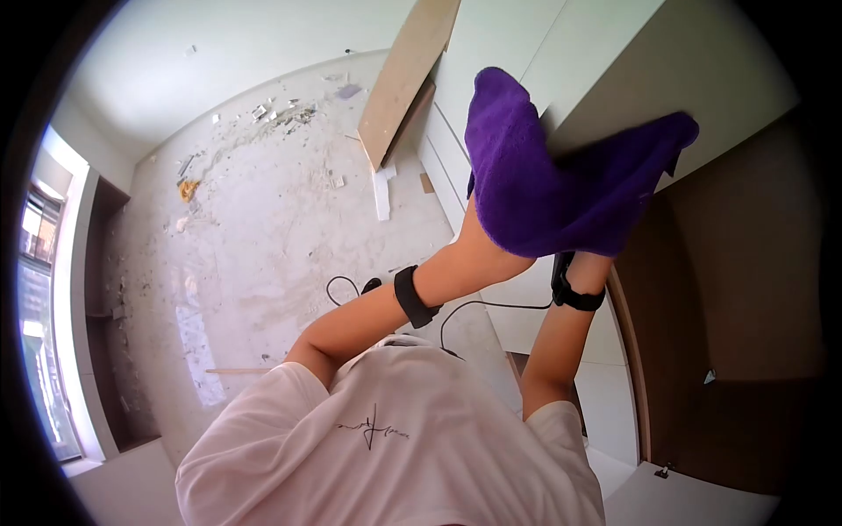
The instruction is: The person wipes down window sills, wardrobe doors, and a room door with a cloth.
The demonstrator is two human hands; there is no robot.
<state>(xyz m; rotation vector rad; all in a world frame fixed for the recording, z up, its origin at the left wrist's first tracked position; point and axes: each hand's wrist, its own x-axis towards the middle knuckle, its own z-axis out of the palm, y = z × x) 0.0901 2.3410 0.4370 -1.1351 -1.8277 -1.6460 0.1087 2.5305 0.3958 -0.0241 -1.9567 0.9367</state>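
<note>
A purple cloth (561,197) drapes over both of my hands at the upper right and hides their fingers. It lies against the edge of a pale cabinet door (614,83), with a part of the cloth on each side of that edge. My left forearm comes up from the lower left and goes under the cloth's left part. The other forearm rises from below to the cloth's lower right. Each wrist wears a black band. What my fingers do beneath the cloth cannot be seen.
An open brown cabinet (702,324) stands at the right. Wooden boards (403,79) lean near the white cabinet fronts. Debris (285,118) lies on the dusty floor (263,245). A black cable (504,304) runs near my arms. A window (44,307) is at the far left.
</note>
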